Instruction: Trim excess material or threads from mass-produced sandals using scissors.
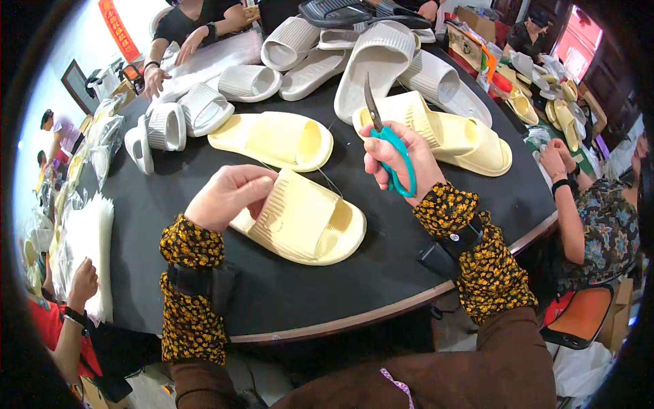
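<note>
My left hand (233, 194) is closed on the toe side of a pale yellow slide slipper (300, 211), its fingertips tucked at the ribbed strap's edge. The slipper rests on the black table just in front of me. A thin dark strand shows by its strap. In my right hand (412, 160) is a pair of scissors (395, 151) with teal handles, its dark blades pointing up and away from me. The blades look closed and touch nothing I can make out. Another yellow slipper (269, 138) lies just beyond the first, and a pair of yellow slippers (470, 146) sits behind my right hand.
Grey slippers (378, 65) crowd the table's far side. Stacked clear plastic bags (92, 252) lie at the left edge. Co-workers' hands (155, 78) show at the far left, a person's arm (82, 293) near left, and another person (593, 218) at right. The table (381, 290) has a curved near edge.
</note>
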The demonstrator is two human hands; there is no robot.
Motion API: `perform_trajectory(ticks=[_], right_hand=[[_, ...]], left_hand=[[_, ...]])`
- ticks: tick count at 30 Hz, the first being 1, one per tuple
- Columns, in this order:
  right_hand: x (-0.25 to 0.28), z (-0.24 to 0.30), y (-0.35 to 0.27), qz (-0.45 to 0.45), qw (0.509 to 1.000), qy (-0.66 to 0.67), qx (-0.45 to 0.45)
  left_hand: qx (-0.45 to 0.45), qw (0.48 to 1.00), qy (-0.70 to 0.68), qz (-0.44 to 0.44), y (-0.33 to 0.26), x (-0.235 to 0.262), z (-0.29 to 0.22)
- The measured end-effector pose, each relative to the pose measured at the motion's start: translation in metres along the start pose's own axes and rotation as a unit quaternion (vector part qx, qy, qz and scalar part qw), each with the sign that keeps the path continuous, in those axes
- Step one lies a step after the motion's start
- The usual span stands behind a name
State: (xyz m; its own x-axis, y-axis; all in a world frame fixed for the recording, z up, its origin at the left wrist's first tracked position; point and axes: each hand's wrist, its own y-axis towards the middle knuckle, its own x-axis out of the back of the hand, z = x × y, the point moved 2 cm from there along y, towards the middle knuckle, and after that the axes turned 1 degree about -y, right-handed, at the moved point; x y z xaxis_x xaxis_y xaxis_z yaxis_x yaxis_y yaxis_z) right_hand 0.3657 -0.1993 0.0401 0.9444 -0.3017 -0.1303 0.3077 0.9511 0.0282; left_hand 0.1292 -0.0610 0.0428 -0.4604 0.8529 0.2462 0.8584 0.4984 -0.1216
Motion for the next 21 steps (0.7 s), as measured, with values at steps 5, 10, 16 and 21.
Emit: perform_trajectory(ticks=[5, 10, 16, 21], right_hand=[[0.002, -0.002, 0.0, -0.004, 1.0, -0.002, -0.007], [0.001, -0.003, 0.001, -0.002, 1.0, -0.011, -0.011], [0.0, -0.003, 0.001, -0.002, 1.0, -0.01, -0.01], [0.001, -0.004, 0.0, 0.007, 1.0, -0.025, -0.016]], left_hand=[[0.004, 0.988, -0.098, -0.116, 0.006, 0.015, 0.009], [0.022, 0.984, -0.101, -0.147, 0.006, 0.023, 0.015], [0.024, 0.974, -0.113, -0.195, 0.007, 0.025, 0.018], [0.019, 0.964, -0.121, -0.238, 0.009, 0.024, 0.018]])
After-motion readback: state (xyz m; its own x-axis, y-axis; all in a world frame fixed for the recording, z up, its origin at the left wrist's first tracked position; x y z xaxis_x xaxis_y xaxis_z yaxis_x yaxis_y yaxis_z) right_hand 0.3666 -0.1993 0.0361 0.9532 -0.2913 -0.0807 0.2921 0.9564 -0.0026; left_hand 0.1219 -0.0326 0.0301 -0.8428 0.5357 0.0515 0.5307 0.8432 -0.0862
